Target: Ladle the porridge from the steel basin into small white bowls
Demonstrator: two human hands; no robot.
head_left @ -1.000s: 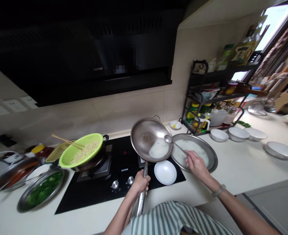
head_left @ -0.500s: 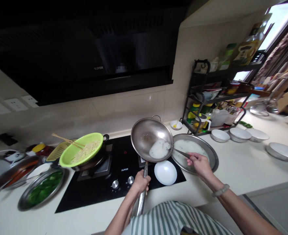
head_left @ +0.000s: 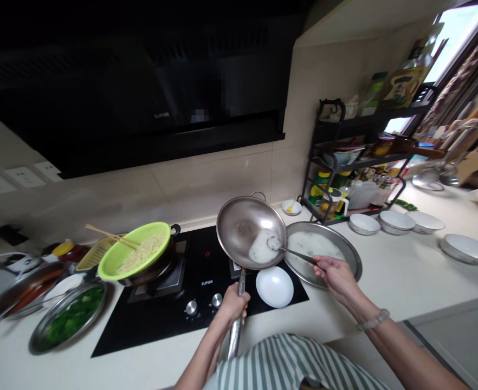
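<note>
My left hand (head_left: 233, 303) is wrapped round the long handle of a steel wok (head_left: 239, 227), which is tilted toward the right. White soupy liquid (head_left: 263, 247) with green bits pools on the wok's right side. A ladle (head_left: 298, 253) is in my right hand (head_left: 337, 275), its bowl lying in that pool. Under my right hand, a wide steel basin (head_left: 356, 254) holds more of the white liquid, and the wok's rim overlaps its left edge. Just below the wok sits a white bowl (head_left: 275, 287) on the black cooktop (head_left: 198, 303).
Left of the wok, a lime-green colander (head_left: 109, 260) of noodles with chopsticks rests on a pot. A steel dish (head_left: 36, 341) of greens stands farther left. Several white bowls (head_left: 395, 222) line the counter at right, before a black spice rack (head_left: 336, 127). The range hood (head_left: 161, 143) hangs above.
The ladle's bowl has shifted slightly left and lower in the wok's liquid, its inside now showing more. My right hand has moved a little to the right. My left hand keeps its hold.
</note>
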